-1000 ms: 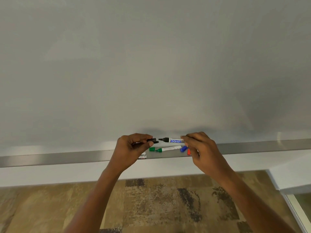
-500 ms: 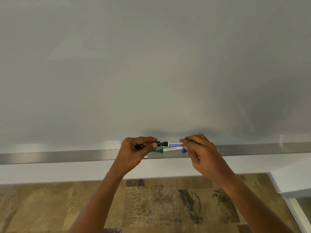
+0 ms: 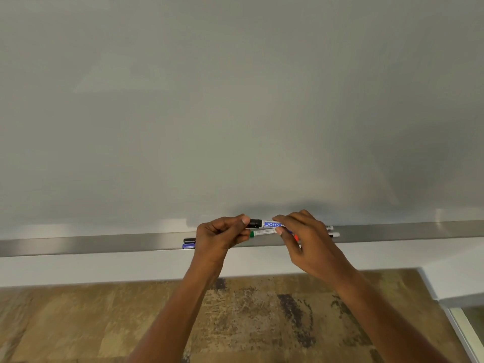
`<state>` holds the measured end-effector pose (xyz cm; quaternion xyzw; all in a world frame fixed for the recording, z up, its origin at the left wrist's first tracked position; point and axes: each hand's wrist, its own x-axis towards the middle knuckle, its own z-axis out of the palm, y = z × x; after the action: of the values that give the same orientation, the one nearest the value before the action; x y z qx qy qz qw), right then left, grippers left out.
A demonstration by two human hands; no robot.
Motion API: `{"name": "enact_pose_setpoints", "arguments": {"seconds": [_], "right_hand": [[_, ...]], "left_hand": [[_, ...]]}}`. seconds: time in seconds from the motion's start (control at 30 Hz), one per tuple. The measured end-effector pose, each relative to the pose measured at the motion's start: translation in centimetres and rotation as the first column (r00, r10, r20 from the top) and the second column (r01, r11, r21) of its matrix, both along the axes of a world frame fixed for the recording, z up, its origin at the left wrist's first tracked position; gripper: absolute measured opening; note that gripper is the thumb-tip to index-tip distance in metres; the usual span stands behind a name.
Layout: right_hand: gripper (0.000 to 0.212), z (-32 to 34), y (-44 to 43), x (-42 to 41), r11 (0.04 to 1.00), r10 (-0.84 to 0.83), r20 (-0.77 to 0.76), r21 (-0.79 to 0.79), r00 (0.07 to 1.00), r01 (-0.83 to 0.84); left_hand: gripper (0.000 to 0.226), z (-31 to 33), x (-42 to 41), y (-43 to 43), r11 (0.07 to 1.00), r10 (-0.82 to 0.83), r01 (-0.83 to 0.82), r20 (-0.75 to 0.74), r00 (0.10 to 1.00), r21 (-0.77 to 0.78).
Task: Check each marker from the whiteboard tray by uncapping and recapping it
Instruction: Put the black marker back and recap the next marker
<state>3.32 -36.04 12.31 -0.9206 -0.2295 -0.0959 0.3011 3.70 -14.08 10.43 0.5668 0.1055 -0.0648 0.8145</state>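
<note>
Two bare hands raised before a whiteboard tray [image 3: 104, 242]. Left hand [image 3: 222, 235] pinching the black cap [image 3: 255, 223]; right hand [image 3: 303, 237] fingers closed round the marker [image 3: 271, 224] barrel, held level just above the tray. Cap seemingly seated: recapping step. Next, probably: setting down, choosing another, such as the green marker [image 3: 263, 233] below.

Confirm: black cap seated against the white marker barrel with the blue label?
Touching. Head view: black cap butts the white marker barrel; no gap, no tip showing.
</note>
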Motion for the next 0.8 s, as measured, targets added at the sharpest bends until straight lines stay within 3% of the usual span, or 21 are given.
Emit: {"name": "enact_pose_setpoints", "arguments": {"seconds": [0.53,0.7,0.8], "right_hand": [[0.017,-0.4,1.3,2.3,1.000,0.008,0.029,-0.010,1.000,-0.008],[0.031,-0.5,1.7,3.2,0.996,0.053,-0.093,0.075,0.994,-0.046],[0.026,-1.6,1.0,3.7,0.996,0.030,-0.070,0.082,0.997,-0.024]], "left_hand": [[0.018,-0.4,1.6,0.5,1.000,0.016,-0.016,-0.025,1.000,0.005],[0.027,-0.7,2.4,1.9,0.995,0.061,-0.059,-0.020,0.998,0.079],[0.019,-1.5,2.8,1.9,0.987,0.069,-0.063,-0.041,0.997,0.147]]}}
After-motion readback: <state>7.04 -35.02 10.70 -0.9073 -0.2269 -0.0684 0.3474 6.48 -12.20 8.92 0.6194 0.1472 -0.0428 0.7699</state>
